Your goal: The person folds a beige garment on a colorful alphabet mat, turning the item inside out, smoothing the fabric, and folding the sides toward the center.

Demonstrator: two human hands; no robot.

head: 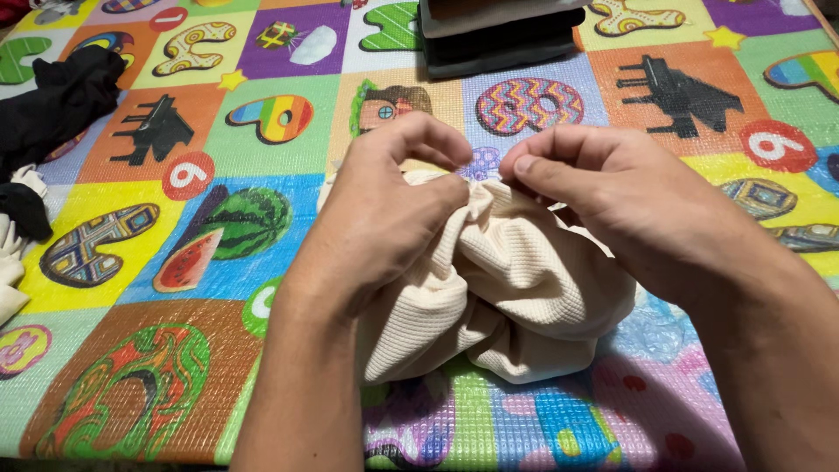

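Observation:
A cream waffle-knit garment [516,288] lies bunched in a heap on a colourful play mat [218,262] in the middle of the head view. My left hand [384,210] pinches the cloth at its top edge, fingers curled over the fabric. My right hand [603,192] grips the same top edge just to the right, thumb and forefinger closed on a fold. The two hands almost touch above the heap. The lower part of the garment hangs in soft folds toward me.
Black clothing [61,105] lies at the mat's left edge, with white fabric [13,253] below it. A stack of dark folded items [498,35] sits at the top centre. The mat shows printed letters, numbers and fruit pictures.

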